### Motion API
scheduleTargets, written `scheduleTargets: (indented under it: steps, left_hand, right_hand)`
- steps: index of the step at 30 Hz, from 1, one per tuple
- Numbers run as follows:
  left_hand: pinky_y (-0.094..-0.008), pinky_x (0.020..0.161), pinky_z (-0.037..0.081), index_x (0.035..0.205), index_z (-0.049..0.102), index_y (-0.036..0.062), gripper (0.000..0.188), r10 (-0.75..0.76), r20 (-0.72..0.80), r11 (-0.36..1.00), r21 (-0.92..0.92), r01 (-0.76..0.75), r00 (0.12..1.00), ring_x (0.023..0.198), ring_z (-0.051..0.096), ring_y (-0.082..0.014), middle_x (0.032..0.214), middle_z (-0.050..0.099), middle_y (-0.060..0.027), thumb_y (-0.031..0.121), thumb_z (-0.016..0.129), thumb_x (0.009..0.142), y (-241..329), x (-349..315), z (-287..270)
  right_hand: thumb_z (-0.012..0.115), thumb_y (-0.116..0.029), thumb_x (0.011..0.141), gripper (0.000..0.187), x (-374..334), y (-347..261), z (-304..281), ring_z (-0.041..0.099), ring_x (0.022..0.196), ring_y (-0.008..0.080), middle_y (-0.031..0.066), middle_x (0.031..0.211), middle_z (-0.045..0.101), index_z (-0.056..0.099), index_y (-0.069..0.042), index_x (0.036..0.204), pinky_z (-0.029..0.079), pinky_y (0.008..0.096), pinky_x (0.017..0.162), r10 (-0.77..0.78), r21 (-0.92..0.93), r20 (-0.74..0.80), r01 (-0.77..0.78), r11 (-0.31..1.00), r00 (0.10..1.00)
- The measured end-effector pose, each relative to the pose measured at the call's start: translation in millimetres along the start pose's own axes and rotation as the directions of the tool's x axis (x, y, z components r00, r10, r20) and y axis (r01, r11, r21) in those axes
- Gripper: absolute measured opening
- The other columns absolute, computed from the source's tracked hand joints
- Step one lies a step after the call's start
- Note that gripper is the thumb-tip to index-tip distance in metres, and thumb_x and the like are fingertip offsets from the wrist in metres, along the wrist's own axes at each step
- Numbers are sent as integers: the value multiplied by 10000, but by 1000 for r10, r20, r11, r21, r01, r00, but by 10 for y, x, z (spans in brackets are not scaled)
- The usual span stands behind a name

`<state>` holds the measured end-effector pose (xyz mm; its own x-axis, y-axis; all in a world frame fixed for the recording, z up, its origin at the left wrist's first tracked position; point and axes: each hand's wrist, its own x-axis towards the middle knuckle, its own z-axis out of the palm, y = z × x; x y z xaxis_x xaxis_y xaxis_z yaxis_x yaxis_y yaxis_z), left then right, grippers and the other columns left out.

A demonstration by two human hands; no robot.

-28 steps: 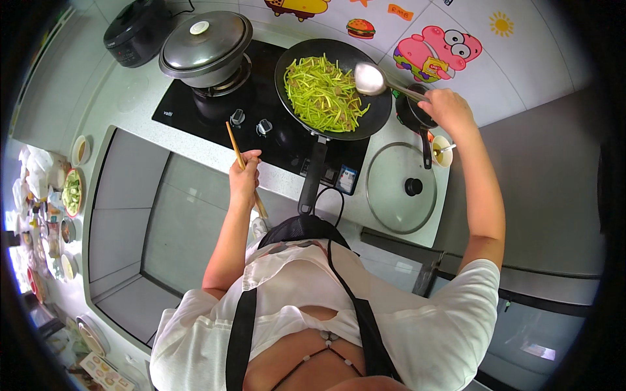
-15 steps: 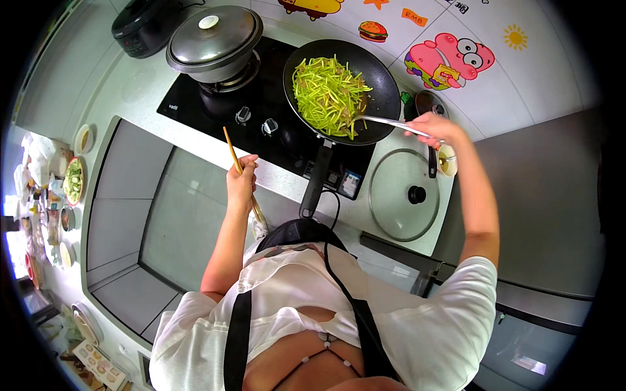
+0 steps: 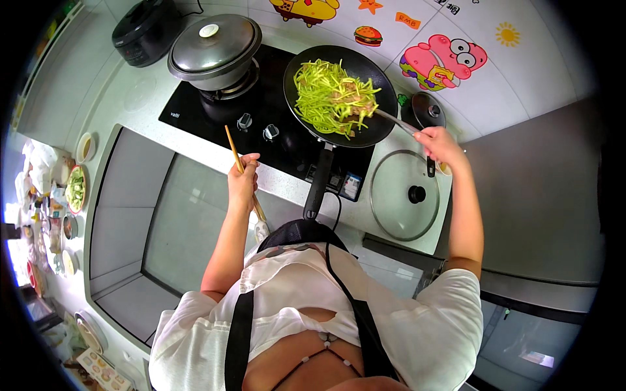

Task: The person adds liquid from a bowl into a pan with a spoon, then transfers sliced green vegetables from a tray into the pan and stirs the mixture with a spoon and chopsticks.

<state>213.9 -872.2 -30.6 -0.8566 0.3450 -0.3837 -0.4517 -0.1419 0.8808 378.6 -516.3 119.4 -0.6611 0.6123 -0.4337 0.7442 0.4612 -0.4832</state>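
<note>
My right hand [image 3: 443, 144] grips the metal handle of a spatula [image 3: 396, 122]. The spatula's working end is hidden by thin green vegetable strips [image 3: 326, 98] and some brownish pieces. They lie in a dark frying pan [image 3: 381, 127] on the right side of the hob, its black handle pointing toward me. My left hand [image 3: 242, 186] is closed around wooden chopsticks [image 3: 233, 146], held upright in front of the hob and away from the pan. Their lower end reaches down near my waist.
A lidded silver pot [image 3: 215, 52] stands on the left burner, a black rice cooker [image 3: 145, 32] behind it. Right of the hob lie a glass lid [image 3: 398, 195] and a small dark pan [image 3: 427, 107]. Bowls and a plate of sliced greens [image 3: 75, 189] line the left counter.
My right hand has moved slightly down with the spatula, and the vegetables are heaped and shifted toward the pan's right. The left hand with the chopsticks stays nearly still.
</note>
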Motion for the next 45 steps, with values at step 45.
scheduleTargets:
  steps: [45]
  left_hand:
    - [-156,384,242,964,552,45,147,-22,108,999,39,18,994,464,331,-16,742,488,35,83,492,835,0,46,35]
  right_hand:
    - [473,-251,845,376,154,-128,922,595,736,338,175,799,607,462,-137,1204,469,447,640,-282,-485,-454,32,874,845]
